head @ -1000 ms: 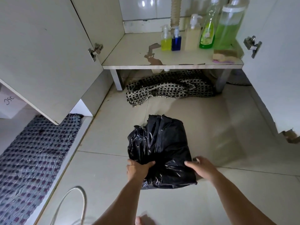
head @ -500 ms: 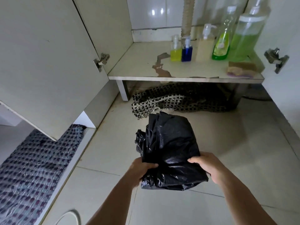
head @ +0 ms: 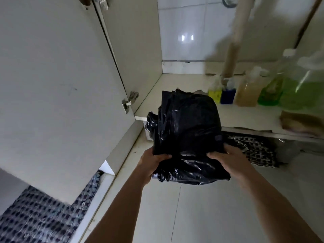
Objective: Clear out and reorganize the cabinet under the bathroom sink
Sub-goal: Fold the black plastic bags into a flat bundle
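Black bag [head: 187, 123] lifted off floor, left hand [head: 150, 163] and right hand [head: 228, 160] gripping.

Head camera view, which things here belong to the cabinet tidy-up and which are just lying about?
Part of the job: black plastic bag, held by left hand and right hand; cabinet shelf; bottles; sponge.

Lying about: checked mat under the shelf; woven rug.

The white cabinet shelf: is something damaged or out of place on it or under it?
Yes. The white cabinet shelf has peeling brown patches along its front edge, and a black-and-white checkered cloth lies crumpled on the floor beneath it, not folded or stored.
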Demonstrator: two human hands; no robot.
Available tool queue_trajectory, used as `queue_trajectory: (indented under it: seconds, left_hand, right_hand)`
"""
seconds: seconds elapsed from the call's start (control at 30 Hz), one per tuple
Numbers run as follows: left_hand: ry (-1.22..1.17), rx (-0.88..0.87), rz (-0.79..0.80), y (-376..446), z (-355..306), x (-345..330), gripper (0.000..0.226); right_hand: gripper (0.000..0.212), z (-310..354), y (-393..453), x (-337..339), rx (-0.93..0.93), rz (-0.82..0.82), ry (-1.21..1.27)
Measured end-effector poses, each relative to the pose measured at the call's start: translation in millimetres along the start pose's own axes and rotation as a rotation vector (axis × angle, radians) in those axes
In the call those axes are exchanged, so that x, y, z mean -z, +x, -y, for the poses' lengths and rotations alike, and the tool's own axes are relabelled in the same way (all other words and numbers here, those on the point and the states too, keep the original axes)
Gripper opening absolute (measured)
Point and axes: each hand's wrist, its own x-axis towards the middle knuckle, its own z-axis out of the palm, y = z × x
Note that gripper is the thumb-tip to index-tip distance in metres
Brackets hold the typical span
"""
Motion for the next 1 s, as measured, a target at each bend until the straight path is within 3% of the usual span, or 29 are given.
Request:
queue_trajectory:
  seconds: [0.27, 0.37, 0.6, 0.83, 0.93, 1.0]
  left_hand:
    - [0.045, 0.04, 0.04, 16.5, -105.6, 34.6, 0.022]
    - [0.043, 0.043, 0.038, 36.1, -134.9, 38.3, 0.022]
    - [0.228, -0.098, -0.053, 108.6, -168.5, 33.1, 0.022]
    - [0.678, -0.282, -0.186, 179.5, -173.4, 33.5, 0.063]
    - [1.085, -0.379, -0.273, 176.3, -159.2, 30.7, 0.073]
    - [1.198, -0.427, -0.334, 172.8, -149.4, 31.6, 0.067]
  right_hand:
    - [0.041, 134.5, 27.2, 7.0, -0.077, 0.252, -0.525]
    - [0.035, 162.3, 38.7, 13.2, -0.066, 0.274, -0.467]
    - [0.034, 156.6, 105.8, -8.4, 0.037, 0.124, -0.426]
    - [0.035, 125.0, 189.6, -50.8, 0.031, -0.128, -0.316]
    - [0.046, 104.7, 197.6, -60.0, 0.034, -0.085, -0.358]
    - [0.055, 97.7, 198.2, -56.1, 0.125, -0.067, -0.428]
